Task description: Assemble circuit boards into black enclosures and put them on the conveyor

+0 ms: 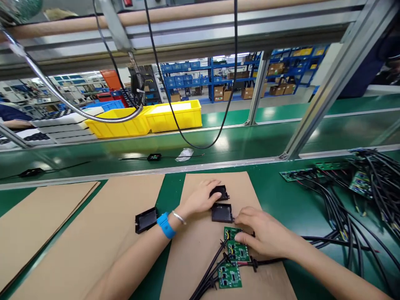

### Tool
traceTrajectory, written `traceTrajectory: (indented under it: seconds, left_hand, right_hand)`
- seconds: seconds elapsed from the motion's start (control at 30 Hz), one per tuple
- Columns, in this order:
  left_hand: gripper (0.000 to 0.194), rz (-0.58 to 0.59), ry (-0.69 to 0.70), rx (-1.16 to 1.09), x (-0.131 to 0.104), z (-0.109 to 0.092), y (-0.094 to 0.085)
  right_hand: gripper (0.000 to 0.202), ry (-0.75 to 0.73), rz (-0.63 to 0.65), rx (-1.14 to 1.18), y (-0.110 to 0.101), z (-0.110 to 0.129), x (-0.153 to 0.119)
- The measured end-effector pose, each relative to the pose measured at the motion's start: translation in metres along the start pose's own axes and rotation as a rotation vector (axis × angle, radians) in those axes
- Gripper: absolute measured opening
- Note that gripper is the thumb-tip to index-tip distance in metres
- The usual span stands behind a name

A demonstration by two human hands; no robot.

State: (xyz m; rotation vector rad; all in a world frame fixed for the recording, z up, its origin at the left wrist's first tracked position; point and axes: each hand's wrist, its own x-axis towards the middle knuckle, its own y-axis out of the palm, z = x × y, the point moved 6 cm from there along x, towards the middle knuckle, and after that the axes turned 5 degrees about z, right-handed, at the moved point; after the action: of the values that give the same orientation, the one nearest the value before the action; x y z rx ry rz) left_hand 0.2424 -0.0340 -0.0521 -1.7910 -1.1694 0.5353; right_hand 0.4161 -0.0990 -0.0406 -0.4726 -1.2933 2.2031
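My left hand (pixel 201 198), with a blue wristband and a silver bangle, has its thumb and fingers closed around the edge of a small black plastic case (pixel 222 192). Just below it, a second open black case (pixel 222 213) lies on the cardboard sheet (pixel 190 250). My right hand (pixel 261 231) is curved over the right side of the green circuit boards (pixel 239 251), its thumb at the top board; what its fingers hold, if anything, is hidden. Another board (pixel 229 276) lies lower, with black cables attached. A third black case (pixel 146 220) rests on the cardboard to the left.
Black cables with boards (pixel 362 183) are heaped at the right. Beyond the metal rail, a wired black module (pixel 154 157) and a clear plastic bag (pixel 184 154) lie on the green line. Yellow bins (pixel 175 116) stand behind. A black cable loop (pixel 200 147) hangs in front.
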Motion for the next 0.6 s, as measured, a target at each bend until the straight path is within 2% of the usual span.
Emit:
traceTrajectory:
  seconds: [0.07, 0.13, 0.2, 0.27, 0.3, 0.37, 0.43, 0.47, 0.53, 0.6]
  left_hand:
    - [0.045, -0.036, -0.077, 0.033, -0.026, 0.007, -0.018]
    - [0.048, -0.066, -0.167, 0.076, -0.065, 0.017, -0.038]
    - [0.061, -0.067, -0.257, 0.123, -0.115, 0.031, -0.055]
    - [0.083, 0.013, -0.418, 0.177, -0.166, 0.053, -0.062]
    - [0.088, 0.037, -0.475, 0.196, -0.188, 0.063, -0.065]
    - [0.070, 0.004, -0.525, 0.206, -0.217, 0.080, -0.072]
    - [0.052, -0.056, -0.520, 0.211, -0.220, 0.087, -0.078]
    - [0.046, -0.082, -0.492, 0.207, -0.210, 0.085, -0.080]
    - [0.043, -0.113, -0.399, 0.182, -0.170, 0.074, -0.079]
    - [0.043, -0.118, -0.287, 0.125, -0.111, 0.059, -0.073]
  right_hand:
    - [0.009, 0.017, 0.027, 0.041, 0.008, 0.002, -0.005]
    - [0.003, 0.031, 0.041, 0.087, 0.015, 0.001, -0.007]
    - [0.007, 0.042, 0.052, 0.155, 0.019, -0.002, -0.007]
    - [0.009, 0.046, 0.051, 0.243, 0.019, -0.006, -0.008]
    - [0.010, 0.048, 0.043, 0.290, 0.017, -0.008, -0.008]
    - [0.012, 0.051, 0.000, 0.368, 0.013, -0.012, -0.007]
    - [0.013, 0.046, -0.055, 0.408, 0.010, -0.014, -0.006]
    - [0.014, 0.044, -0.069, 0.410, 0.011, -0.015, -0.006]
    - [0.013, 0.048, -0.057, 0.385, 0.018, -0.014, -0.006]
    - [0.010, 0.064, -0.003, 0.334, 0.028, -0.013, -0.008]
